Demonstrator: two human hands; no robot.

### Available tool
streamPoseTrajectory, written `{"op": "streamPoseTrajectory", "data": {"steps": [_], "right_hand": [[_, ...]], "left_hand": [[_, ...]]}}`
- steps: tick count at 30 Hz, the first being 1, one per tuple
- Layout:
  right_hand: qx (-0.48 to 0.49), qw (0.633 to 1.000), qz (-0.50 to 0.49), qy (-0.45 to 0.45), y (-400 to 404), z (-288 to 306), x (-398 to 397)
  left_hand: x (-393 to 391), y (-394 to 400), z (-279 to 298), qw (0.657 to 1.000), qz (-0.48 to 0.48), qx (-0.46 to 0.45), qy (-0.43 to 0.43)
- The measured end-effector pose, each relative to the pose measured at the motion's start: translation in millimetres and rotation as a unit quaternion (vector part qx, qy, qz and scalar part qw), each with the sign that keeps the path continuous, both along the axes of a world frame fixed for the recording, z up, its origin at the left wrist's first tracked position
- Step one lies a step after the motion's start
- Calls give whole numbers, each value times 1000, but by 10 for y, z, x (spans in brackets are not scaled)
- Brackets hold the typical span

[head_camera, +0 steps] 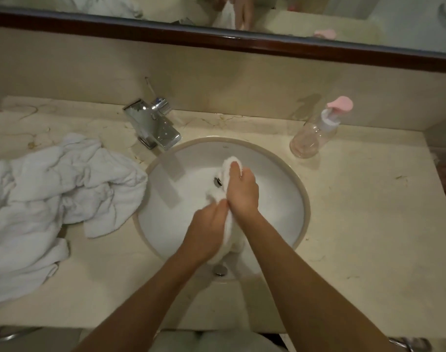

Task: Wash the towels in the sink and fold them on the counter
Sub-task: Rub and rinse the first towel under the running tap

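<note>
Fingers of right hand (242, 191) curled round the upper end of a small white towel (225, 171), thumb on top; fingers of left hand (206, 232) wrapped round its lower end. Towel twisted into a rope, held over the sink (299, 207) basin, above the drain (218, 181). Likely step: wringing. To do well: counter-rotate hands, keep over basin. Left of sink: heap of white towels (47, 199) on counter (356, 224). Behind sink: chrome faucet (153, 123); behind-right: pump bottle (316, 130).
</note>
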State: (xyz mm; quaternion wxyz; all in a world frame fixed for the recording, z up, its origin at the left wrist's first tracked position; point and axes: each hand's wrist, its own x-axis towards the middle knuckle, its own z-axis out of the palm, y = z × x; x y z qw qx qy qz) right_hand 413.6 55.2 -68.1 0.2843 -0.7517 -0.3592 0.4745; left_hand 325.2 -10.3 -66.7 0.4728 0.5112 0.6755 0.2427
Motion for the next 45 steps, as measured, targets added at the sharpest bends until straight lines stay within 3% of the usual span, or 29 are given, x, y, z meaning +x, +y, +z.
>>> {"op": "streamPoseTrajectory", "data": {"steps": [3,5,6,7,9,10,12,15,17,20,22,24,25,27,29,32,35,38,40,42,45], "right_hand": [[-10,995,3,100,91,32,108],[-12,958,-67,278,-15,86,221],[-31,905,-132,404,-85,79,292],[-53,849,-192,489,-160,47,370],[-75,776,-256,571,-300,-32,508],[-91,765,-276,574,-360,-58,544],[-102,765,-299,562,-465,-112,583],[-76,824,-289,482,-578,-77,628],[-45,902,-244,354,-602,-6,593],[35,971,-128,197,-592,109,323],[89,993,-36,69,-568,105,48],[135,990,40,-24,-499,15,-74],[137,989,51,-17,-425,-16,-68],[81,994,-22,74,-256,-7,-20],[10,987,-91,129,-209,-8,-85],[115,992,24,35,-367,138,-408],[136,991,9,-15,-135,214,-270],[94,995,-42,1,60,229,-150],[126,991,16,-32,10,284,-330],[166,984,38,-53,18,295,-384],[184,982,-44,-12,359,243,-129]], "left_hand": [[-128,-29,-81,994,-51,59,72],[-283,71,-148,999,14,33,31],[-329,109,-174,994,92,-1,-62],[-352,136,-139,968,159,-36,-191],[-388,166,-114,843,214,-109,-481],[-418,194,-113,797,218,-136,-547],[-464,252,-152,788,252,-157,-540],[-495,331,-328,818,326,-136,-455],[-479,356,-316,828,323,-124,-441],[-281,298,-107,825,270,-168,-467],[23,204,95,875,229,-175,-389],[224,108,165,948,196,-101,-229],[237,88,163,963,194,-54,-178],[161,127,133,978,147,-19,-145],[50,209,24,979,131,-32,-152],[-120,460,27,932,233,-71,-268],[-144,512,162,984,129,-40,-118],[-114,524,228,993,101,0,-58],[-133,660,166,994,104,1,-23],[-168,721,197,993,107,-19,-34],[-156,589,318,992,51,5,-119]]}}
